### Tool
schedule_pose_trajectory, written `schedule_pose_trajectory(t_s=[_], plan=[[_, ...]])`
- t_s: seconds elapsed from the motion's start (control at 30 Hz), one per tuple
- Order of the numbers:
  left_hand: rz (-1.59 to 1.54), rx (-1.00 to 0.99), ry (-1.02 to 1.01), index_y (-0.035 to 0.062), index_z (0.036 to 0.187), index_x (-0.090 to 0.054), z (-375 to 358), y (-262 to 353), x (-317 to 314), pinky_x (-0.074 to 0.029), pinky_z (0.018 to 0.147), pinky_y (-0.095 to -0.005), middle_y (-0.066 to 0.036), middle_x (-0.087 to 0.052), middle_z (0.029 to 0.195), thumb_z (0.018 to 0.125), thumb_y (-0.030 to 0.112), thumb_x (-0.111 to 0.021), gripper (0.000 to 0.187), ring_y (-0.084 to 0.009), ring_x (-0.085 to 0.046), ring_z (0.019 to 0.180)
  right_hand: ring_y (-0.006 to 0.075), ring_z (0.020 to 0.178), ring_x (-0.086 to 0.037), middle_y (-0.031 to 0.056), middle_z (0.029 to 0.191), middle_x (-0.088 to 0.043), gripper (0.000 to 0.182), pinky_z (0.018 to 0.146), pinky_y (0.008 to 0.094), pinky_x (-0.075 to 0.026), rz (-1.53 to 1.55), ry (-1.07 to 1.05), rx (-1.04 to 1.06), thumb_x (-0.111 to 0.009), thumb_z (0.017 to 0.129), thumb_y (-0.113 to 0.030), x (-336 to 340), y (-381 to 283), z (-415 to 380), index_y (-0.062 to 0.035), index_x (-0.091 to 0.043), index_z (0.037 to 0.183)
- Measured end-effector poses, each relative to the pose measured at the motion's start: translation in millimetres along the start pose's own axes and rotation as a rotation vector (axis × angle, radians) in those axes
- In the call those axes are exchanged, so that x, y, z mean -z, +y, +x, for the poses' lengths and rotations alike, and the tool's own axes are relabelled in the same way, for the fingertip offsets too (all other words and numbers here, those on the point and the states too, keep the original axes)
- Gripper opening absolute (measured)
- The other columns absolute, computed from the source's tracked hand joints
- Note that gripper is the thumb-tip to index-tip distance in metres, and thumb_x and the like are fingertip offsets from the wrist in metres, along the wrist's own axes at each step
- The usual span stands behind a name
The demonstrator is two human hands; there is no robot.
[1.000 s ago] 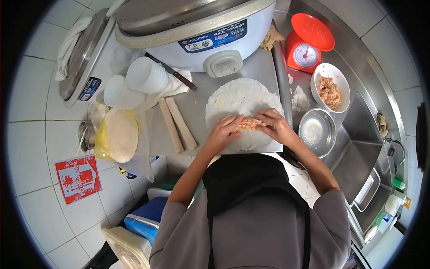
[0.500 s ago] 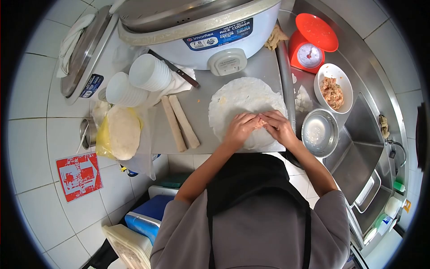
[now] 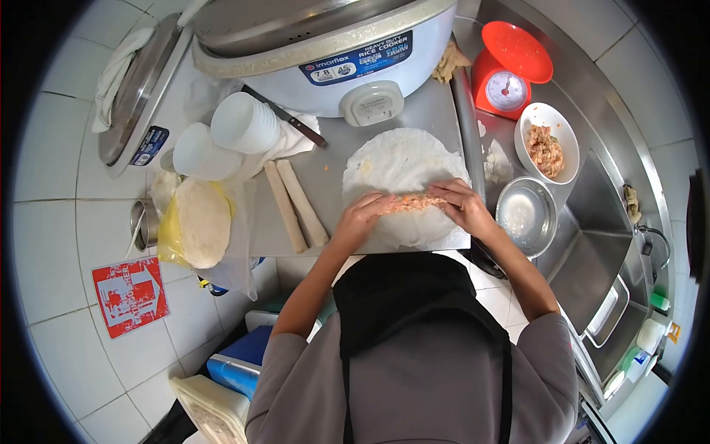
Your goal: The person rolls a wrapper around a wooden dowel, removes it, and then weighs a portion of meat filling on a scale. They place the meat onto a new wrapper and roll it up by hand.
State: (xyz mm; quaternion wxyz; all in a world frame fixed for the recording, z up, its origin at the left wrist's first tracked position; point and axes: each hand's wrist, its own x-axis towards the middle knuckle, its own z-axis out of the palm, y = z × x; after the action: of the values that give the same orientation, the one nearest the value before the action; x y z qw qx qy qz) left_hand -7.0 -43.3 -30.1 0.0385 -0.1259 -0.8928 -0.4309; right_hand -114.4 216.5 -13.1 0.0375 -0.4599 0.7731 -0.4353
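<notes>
Wrapper (image 3: 403,166): lying flat on counter (image 3: 429,111), thin, soft, tearing easily; lifting by near edge.
Filling (image 3: 414,202): sitting across wrapper, loose, crumbling.
Left hand (image 3: 360,216): fingers apart, pressing filling's end.
Right hand (image 3: 460,203): fingers apart, pressing other end.

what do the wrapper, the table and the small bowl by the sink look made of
Wrapper: thin, pale, matte dough sheet, faintly see-through and lying flat under both hands. Table: brushed metal, probably stainless steel, grey with a dull sheen. Small bowl: shiny metal, likely steel, with bright reflections on its rim.
</notes>
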Motion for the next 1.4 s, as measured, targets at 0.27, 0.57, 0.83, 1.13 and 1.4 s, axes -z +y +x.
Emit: schedule_pose_trajectory(t_s=[0.27, 0.57, 0.83, 1.13, 1.4], plan=[[0.267, -0.072, 0.125, 0.0104, 0.125, -0.059, 21.4, 31.6, -29.2, -0.039, 0.086, -0.0355, -0.006, -0.060, 0.111, 0.078, 0.025, -0.069, 0.050, -0.0238, -0.054, 0.105, 0.0301, 0.101, -0.056, 0.0150, 0.109, -0.060, 0.038, 0.089, 0.0349, -0.045, 0.030, 0.009, -0.148, -0.070, 0.081, -0.013, 2.5, -14.8, 2.9, 0.0022, -0.063, 0.115], [0.402, -0.085, 0.092, 0.0113, 0.116, -0.063, 42.0, 31.7, -48.6, -0.039, 0.078, -0.0349, 0.000, -0.060, 0.107, 0.077, 0.026, -0.068, 0.042, -0.0199, -0.055, 0.099, 0.0273, 0.093, -0.056, 0.0132, 0.105, -0.061, 0.039, 0.080, 0.0351, -0.048, 0.099, -0.011, -0.112, -0.074, 0.075, -0.012, 1.5, -8.9, 4.8, -0.0008, -0.066, 0.111], [0.278, -0.101, 0.192, 0.0077, 0.113, -0.065, 35.8, 32.0, -41.9, -0.040, 0.083, -0.0358, -0.004, -0.060, 0.105, 0.077, 0.025, -0.069, 0.040, -0.0228, -0.055, 0.098, 0.0263, 0.091, -0.054, 0.0095, 0.099, -0.061, 0.043, 0.078, 0.0345, -0.047, 0.032, -0.006, -0.179, -0.076, 0.070, -0.015, -2.0, -14.1, 3.6, -0.0032, -0.068, 0.110], [0.147, -0.006, 0.191, 0.0034, 0.112, -0.065, 14.5, 24.4, -8.0, -0.045, 0.085, -0.0363, -0.010, -0.062, 0.101, 0.075, 0.014, -0.071, 0.040, -0.0282, -0.057, 0.094, 0.0260, 0.093, -0.054, 0.0119, 0.104, -0.059, 0.036, 0.079, 0.0345, -0.047, -0.001, 0.034, -0.093, -0.074, 0.073, -0.010, 2.6, -11.9, 6.0, -0.0052, -0.068, 0.108], [0.029, 0.114, 0.082, 0.0059, 0.124, -0.059, 4.1, 30.8, 6.1, -0.041, 0.094, -0.0404, -0.011, -0.056, 0.120, 0.077, 0.021, -0.071, 0.051, -0.0295, -0.051, 0.109, 0.0298, 0.096, -0.053, 0.0125, 0.104, -0.058, 0.055, 0.083, 0.0376, -0.045, 0.011, -0.098, -0.142, -0.076, 0.073, -0.020, 18.1, -12.0, 6.0, -0.0017, -0.060, 0.121]])
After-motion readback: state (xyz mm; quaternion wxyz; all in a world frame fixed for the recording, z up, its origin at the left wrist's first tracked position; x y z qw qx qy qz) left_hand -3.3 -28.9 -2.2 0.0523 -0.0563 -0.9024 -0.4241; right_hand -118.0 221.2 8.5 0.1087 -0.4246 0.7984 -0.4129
